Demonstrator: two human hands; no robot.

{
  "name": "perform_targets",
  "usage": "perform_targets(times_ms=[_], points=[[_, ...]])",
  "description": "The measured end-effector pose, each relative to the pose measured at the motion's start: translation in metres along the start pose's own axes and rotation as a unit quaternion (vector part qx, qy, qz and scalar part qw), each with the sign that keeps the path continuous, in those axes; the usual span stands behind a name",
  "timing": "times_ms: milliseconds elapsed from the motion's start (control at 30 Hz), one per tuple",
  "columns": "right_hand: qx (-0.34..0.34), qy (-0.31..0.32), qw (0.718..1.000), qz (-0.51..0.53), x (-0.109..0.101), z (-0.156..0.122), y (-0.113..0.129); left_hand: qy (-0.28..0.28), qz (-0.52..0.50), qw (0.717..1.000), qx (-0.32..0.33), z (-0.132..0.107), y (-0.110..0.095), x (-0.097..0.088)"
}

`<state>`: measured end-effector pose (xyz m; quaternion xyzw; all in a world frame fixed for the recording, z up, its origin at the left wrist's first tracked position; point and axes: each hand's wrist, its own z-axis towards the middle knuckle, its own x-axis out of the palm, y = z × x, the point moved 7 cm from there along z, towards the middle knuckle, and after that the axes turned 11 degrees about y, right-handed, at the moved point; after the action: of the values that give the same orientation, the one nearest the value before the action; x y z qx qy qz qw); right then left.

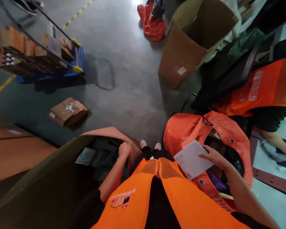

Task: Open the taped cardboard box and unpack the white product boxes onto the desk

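Observation:
My right hand (212, 156) grips a flat white box (193, 159) by its edge, thumb on top, over the opening of an orange sack (181, 128). The sack has metal eyelets round its mouth and mixed goods inside, among them something purple. On the other side, my left hand (124, 150) is closed at the rim of a large open cardboard box (107, 131). Several flat packets lie inside that box, including a pale one (85, 156); its near part is in dark shadow.
A taped carton (70, 111) lies on the floor. Beyond it stands a blue trolley (79, 60) loaded with cartons. A tall open carton (181, 57) and a red bag (153, 25) are ahead. At right, a person in an orange vest (264, 86) works at a table.

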<state>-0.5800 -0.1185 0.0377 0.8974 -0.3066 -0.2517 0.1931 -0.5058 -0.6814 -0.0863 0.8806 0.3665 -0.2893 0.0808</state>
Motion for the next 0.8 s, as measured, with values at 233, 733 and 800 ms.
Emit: perform_targets(times_ms=[233, 733, 800], points=[[0.005, -0.009, 0.999, 0.041, 0.023, -0.049, -0.076, 0.070, 0.103, 0.987, 0.099, -0.036, -0.122, 0.072], [0.088, -0.169, 0.972, 0.133, 0.128, -0.192, -0.203, 0.060, 0.153, 0.932, 0.324, -0.095, -0.306, 0.129], [0.095, -0.212, 0.963, 0.137, 0.143, -0.216, -0.204, 0.043, 0.136, 0.927, 0.346, -0.102, -0.320, 0.130]])
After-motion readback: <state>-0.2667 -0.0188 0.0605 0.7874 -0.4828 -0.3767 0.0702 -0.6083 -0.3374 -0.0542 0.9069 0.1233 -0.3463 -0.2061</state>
